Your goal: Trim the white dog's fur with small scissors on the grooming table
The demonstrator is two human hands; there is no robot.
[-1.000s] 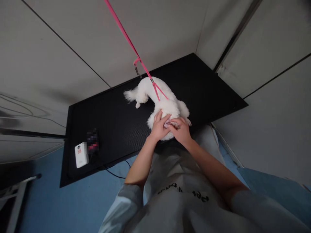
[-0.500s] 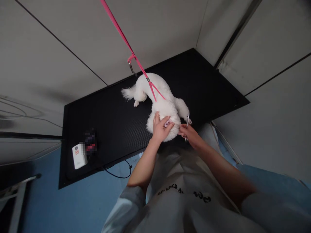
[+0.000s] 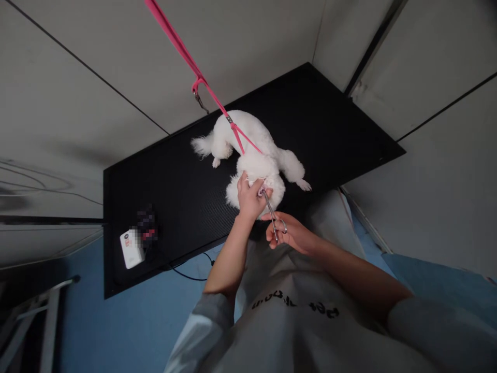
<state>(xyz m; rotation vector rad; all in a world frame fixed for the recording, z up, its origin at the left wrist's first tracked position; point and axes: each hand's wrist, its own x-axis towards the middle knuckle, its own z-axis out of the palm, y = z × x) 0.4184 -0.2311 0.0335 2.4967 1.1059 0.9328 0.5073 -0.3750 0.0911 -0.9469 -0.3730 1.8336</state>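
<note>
At the far left, a white device (image 3: 131, 248) is lying near the corner of the black grooming table (image 3: 186, 207), beside a blurred dark object (image 3: 147, 228) and a cable trailing off the near edge. A pink leash (image 3: 182, 52) is running down from the upper left to the small white dog (image 3: 252, 155), which is lying near the middle of the table close to its near edge, with its long axis running from the tail at the left-rear toward the head at the person's side.

The left hand (image 3: 248, 197) is closing around the dog's head, fingers wrapped on the fur and holding an ear or muzzle exposed; which one cannot be told.

The right hand (image 3: 289, 233) is gripping a pair of metal scissors (image 3: 272, 215), fingers through the ring handles. The tool's long axis is slanting from the hand up and leftward, its tip pointing at the pinkish spot held by the left hand; whether the blades are parted cannot be seen.

Judged step: the tip is being brought to the head. The next move is calling for a steady head and small, careful motion.
</note>
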